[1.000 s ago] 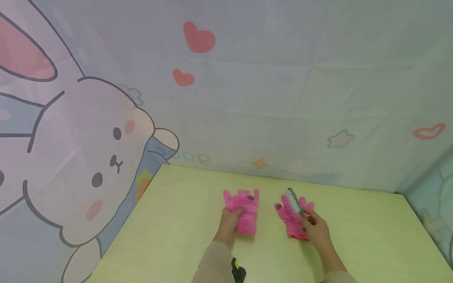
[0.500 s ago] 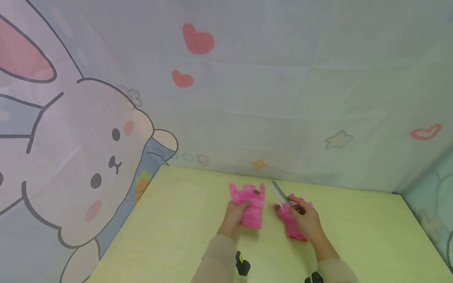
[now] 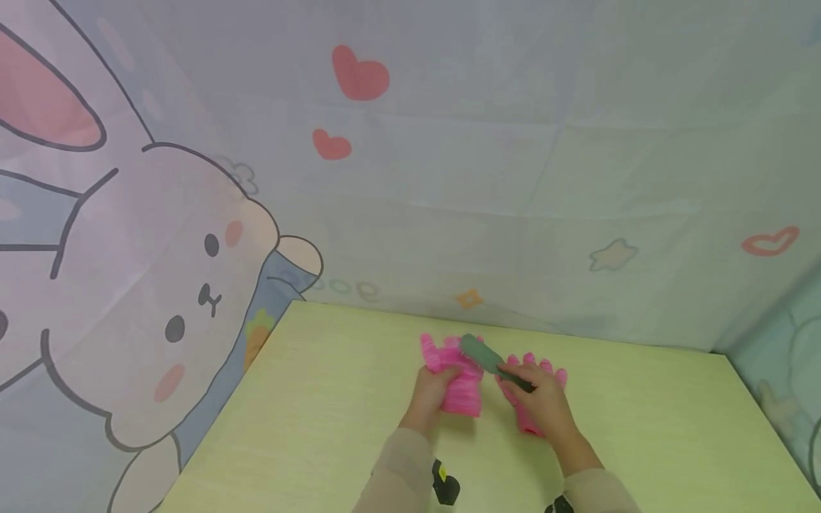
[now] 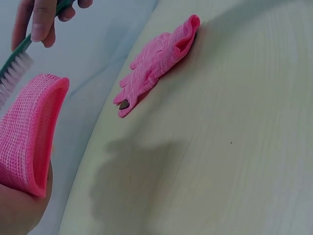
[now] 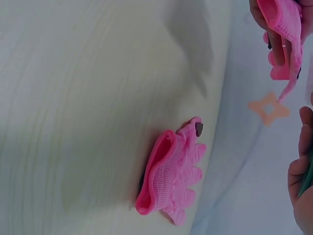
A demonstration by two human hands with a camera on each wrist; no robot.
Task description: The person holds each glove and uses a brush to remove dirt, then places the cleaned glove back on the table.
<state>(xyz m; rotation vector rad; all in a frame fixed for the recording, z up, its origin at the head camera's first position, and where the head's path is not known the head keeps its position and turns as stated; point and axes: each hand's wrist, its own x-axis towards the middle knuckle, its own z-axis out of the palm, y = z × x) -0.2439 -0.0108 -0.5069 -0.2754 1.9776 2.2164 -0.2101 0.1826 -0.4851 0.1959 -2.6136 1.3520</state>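
My left hand [image 3: 430,396] grips a pink knitted glove [image 3: 463,393] by its side, held up above the table with its cuff toward me. In the right hand [image 3: 544,399] is a green brush [image 3: 481,352] with white bristles [image 4: 14,72], gripped by its handle. The brush head overlaps the finger end of the held glove in the head view, bristles facing down. A second pink glove [image 5: 171,181] lies on the table under the right hand, a dark patch on one fingertip. Its cuff opening faces me, and the right hand partly covers it in the head view.
Both gloves are over a pale yellow table [image 3: 333,399]. Behind it hangs a cloth backdrop [image 3: 487,178] printed with a rabbit and hearts. A black device [image 3: 445,484] sits at the left wrist, another [image 3: 561,504] at the right.
The right hand has moved left with the brush, from above the lying glove to the held one, and turned the bristles downward. The left hand has shifted the held glove slightly right.
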